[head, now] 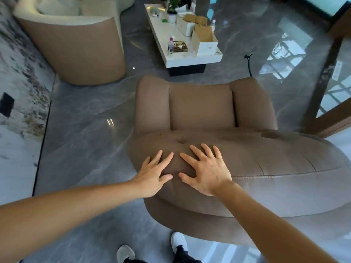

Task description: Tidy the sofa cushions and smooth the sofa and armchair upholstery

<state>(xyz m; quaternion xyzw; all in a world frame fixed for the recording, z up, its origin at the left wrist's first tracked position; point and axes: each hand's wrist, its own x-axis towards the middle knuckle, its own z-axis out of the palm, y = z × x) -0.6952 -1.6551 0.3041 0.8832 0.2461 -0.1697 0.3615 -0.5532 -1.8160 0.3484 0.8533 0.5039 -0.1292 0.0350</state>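
Observation:
A brown leather armchair (266, 168) fills the middle of the view, seen from behind its padded backrest. Its seat cushion (201, 109) and two arms lie beyond the backrest top. My left hand (152, 173) rests flat on the left end of the backrest top, fingers spread. Beside it, my right hand (207, 169) lies palm down on the same padding, fingers apart. The two thumbs nearly meet. Neither hand holds anything.
A cream and tan sofa (79, 46) stands at the upper left. A white coffee table (190, 59) with open cardboard boxes, bottles and a potted plant stands beyond the armchair. Glossy grey floor surrounds the chair. A marble wall runs along the left; wooden-framed glass stands at right.

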